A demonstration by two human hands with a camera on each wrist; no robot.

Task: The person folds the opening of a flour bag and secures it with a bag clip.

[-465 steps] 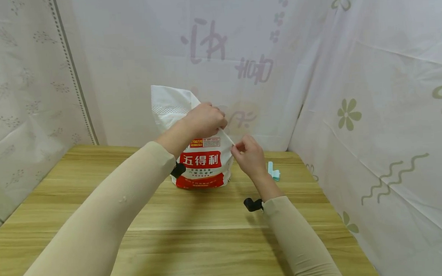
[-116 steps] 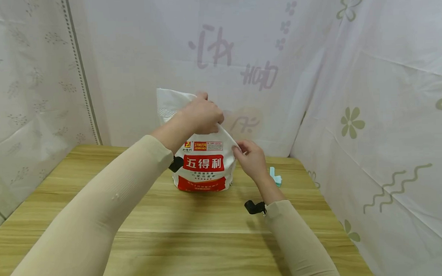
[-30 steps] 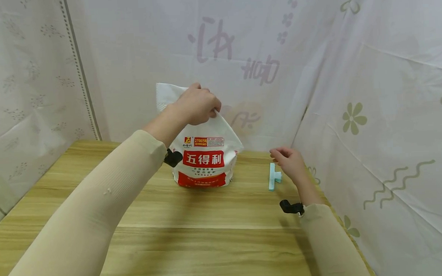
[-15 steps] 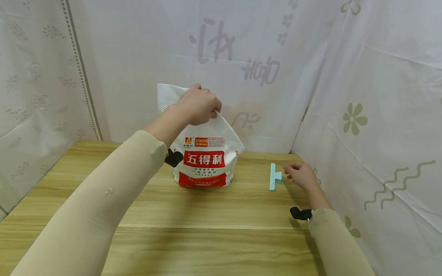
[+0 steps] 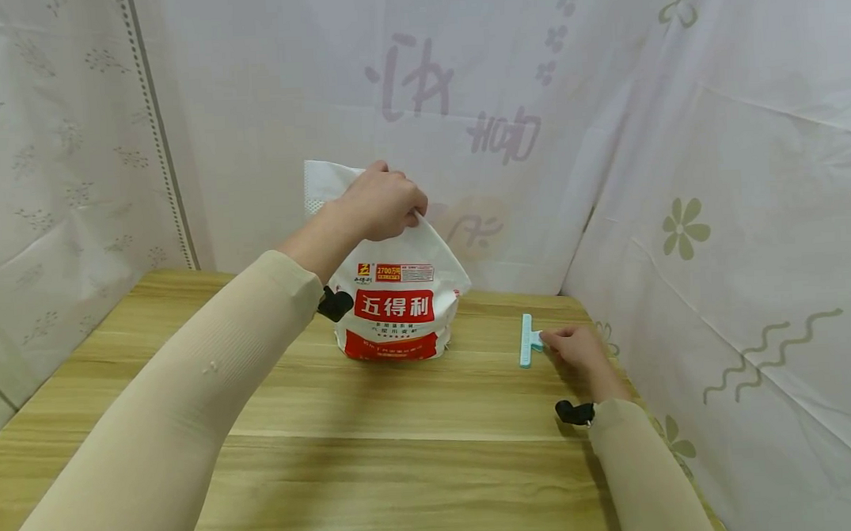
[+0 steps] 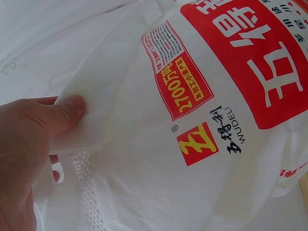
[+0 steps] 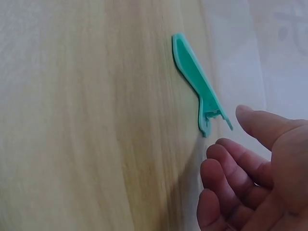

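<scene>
- Head view, bag (image 5: 397, 298): white with red label panels, standing upright at the far middle of the table (image 5: 377, 473), close to the back curtain (image 5: 361, 86).
- Head view, left hand (image 5: 380, 204): your fingers are curled tight round the gathered top of the bag, holding it up; a loose white flap sticks out to the left of your fist.
- Head view, clip (image 5: 527, 339): teal, slim, lying flat on the table to the right of the bag and well apart from it.
- Head view, right hand (image 5: 577, 350): it rests low at the right end of the clip, fingertips at its tab; you cannot tell from here whether they touch.
- Left wrist view: your thumb (image 6: 65, 111) presses a fold of the bag (image 6: 159, 168) against your fingers, pinching it.
- Right wrist view: your fingers (image 7: 231, 166) are loosely bent and apart, holding nothing; the clip (image 7: 196, 79) lies just beyond the fingertips, a small gap showing.
</scene>
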